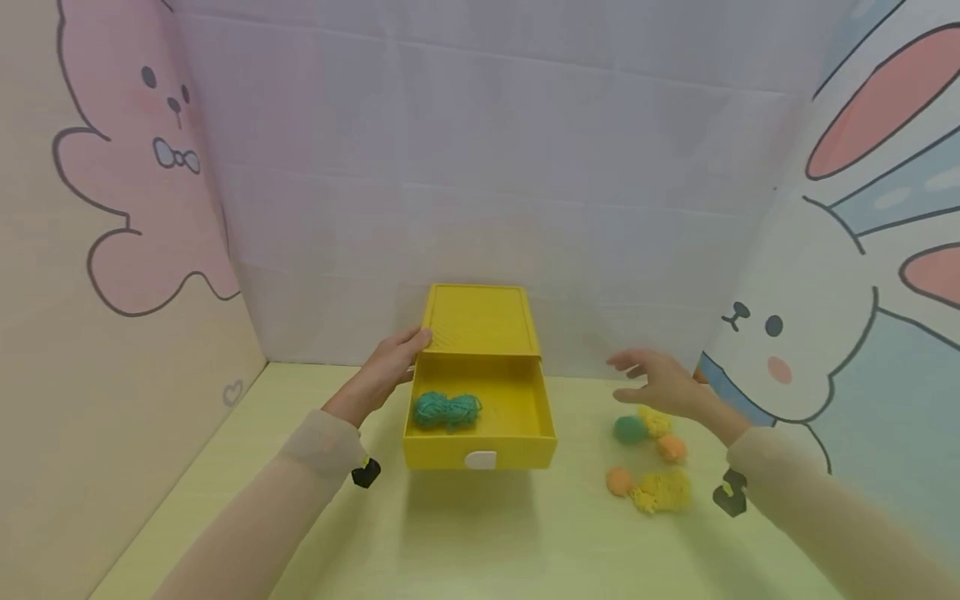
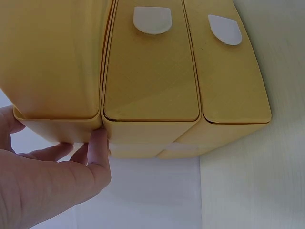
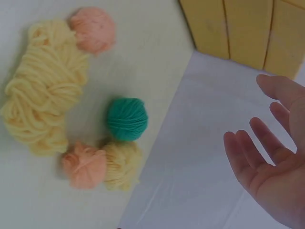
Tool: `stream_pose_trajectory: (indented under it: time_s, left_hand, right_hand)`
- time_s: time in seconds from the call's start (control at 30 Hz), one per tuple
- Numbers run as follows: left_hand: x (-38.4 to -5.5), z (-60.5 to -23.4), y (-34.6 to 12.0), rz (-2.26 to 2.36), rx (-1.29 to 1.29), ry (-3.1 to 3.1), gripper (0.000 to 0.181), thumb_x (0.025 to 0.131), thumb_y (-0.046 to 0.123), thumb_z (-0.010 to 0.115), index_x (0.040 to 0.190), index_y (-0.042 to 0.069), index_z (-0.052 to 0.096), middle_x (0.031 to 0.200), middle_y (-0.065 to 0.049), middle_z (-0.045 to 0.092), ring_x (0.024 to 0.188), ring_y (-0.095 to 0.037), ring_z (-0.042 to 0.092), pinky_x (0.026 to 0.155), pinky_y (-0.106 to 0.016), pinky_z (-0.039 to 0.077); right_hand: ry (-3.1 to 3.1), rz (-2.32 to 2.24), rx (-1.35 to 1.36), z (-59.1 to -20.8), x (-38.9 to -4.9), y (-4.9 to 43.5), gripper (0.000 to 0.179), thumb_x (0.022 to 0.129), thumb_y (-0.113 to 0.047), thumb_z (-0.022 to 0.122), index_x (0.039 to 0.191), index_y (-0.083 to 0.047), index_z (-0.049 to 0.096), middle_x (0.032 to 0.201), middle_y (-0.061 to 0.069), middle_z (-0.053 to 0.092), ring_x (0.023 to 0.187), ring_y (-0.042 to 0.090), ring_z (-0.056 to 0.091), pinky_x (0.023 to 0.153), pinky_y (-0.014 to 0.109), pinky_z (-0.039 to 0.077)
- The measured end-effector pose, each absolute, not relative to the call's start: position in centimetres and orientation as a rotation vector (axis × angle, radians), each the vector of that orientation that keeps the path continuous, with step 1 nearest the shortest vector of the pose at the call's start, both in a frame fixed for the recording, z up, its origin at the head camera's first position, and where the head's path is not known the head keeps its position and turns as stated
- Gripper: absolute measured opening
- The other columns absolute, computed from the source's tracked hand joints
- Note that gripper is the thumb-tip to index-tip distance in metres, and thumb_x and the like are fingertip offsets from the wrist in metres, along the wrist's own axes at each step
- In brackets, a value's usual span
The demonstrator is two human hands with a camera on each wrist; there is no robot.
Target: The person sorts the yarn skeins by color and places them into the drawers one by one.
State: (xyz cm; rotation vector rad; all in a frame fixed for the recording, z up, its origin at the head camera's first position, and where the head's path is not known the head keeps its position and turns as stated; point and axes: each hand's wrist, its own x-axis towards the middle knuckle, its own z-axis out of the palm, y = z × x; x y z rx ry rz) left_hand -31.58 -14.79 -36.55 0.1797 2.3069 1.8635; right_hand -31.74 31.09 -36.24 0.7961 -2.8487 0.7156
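A yellow drawer unit [image 1: 480, 321] stands in the middle, its top drawer [image 1: 480, 454] pulled out. Inside the drawer's left part lies teal yarn [image 1: 447, 411], bunched in two lumps. My left hand [image 1: 390, 367] grips the unit's upper left side; in the left wrist view its thumb is on the top and its fingers press the side wall. To the right, my right hand [image 1: 660, 383] hovers with fingers spread and holds nothing. Nearest it are a green yarn ball [image 3: 127, 119], a small yellow yarn ball [image 3: 122, 164] and an orange yarn ball [image 3: 84, 165].
Closer to the table's front lie a yellow yarn skein [image 1: 663, 492] and another orange yarn ball [image 1: 620, 482]. Two lower drawers with white tabs [image 2: 152, 20] are closed. Behind the unit hangs a pale cloth wall [image 1: 495, 167]; printed panels stand at both sides.
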Motion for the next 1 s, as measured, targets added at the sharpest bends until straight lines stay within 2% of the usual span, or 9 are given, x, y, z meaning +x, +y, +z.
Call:
stream_pose_trajectory:
  time_s: [0.23, 0.47, 0.6, 0.77, 1.0]
  left_hand:
    - [-31.6, -36.6, -14.5, 1.860, 0.179, 2.314, 0.072, 0.114, 0.050, 0.045, 0.171, 0.014, 0.021, 0.174, -0.015, 0.027, 0.158, -0.042, 0.027, 0.126, -0.060, 0.031]
    - [-31.7, -36.6, -14.5, 1.866, 0.181, 2.313, 0.072, 0.113, 0.050, 0.045, 0.171, 0.015, 0.022, 0.174, -0.014, 0.029, 0.158, -0.041, 0.028, 0.127, -0.060, 0.031]
    - [-31.7, -36.7, -14.7, 1.874, 0.179, 2.311, 0.072, 0.114, 0.049, 0.045, 0.171, 0.014, 0.022, 0.174, -0.015, 0.028, 0.158, -0.042, 0.029, 0.126, -0.060, 0.031]
    - [-31.7, -36.7, -14.8, 1.860, 0.179, 2.316, 0.074, 0.114, 0.050, 0.044, 0.172, 0.013, 0.017, 0.175, -0.015, 0.024, 0.159, -0.042, 0.026, 0.127, -0.060, 0.029]
    - [-31.6, -36.7, -14.8, 1.851, 0.179, 2.326, 0.074, 0.113, 0.052, 0.045, 0.172, 0.016, 0.018, 0.175, -0.013, 0.025, 0.159, -0.041, 0.027, 0.126, -0.060, 0.030]
  right_hand:
    - [-2.927, 0.713, 0.820, -41.2, -32.5, 33.8, 0.052, 0.093, -0.014, 0.084, 0.137, 0.003, 0.064, 0.130, 0.029, 0.066, 0.111, 0.048, 0.068, 0.094, 0.059, 0.059]
    - [-3.016, 0.726, 0.779, -43.6, -32.3, 34.2, 0.051, 0.093, -0.011, 0.083, 0.137, 0.005, 0.063, 0.131, 0.034, 0.065, 0.114, 0.053, 0.065, 0.096, 0.064, 0.056]
    - [-3.003, 0.686, 0.788, -44.3, -32.0, 33.7, 0.048, 0.090, -0.005, 0.083, 0.133, 0.006, 0.066, 0.126, 0.032, 0.067, 0.114, 0.052, 0.064, 0.100, 0.066, 0.053]
    - [-2.997, 0.638, 0.787, -45.0, -31.8, 33.2, 0.047, 0.087, -0.004, 0.085, 0.129, 0.006, 0.067, 0.117, 0.026, 0.069, 0.110, 0.046, 0.065, 0.098, 0.064, 0.053]
    - [-2.992, 0.640, 0.823, -45.9, -32.1, 33.1, 0.040, 0.086, -0.004, 0.086, 0.123, 0.003, 0.071, 0.120, 0.023, 0.070, 0.113, 0.046, 0.064, 0.098, 0.063, 0.055]
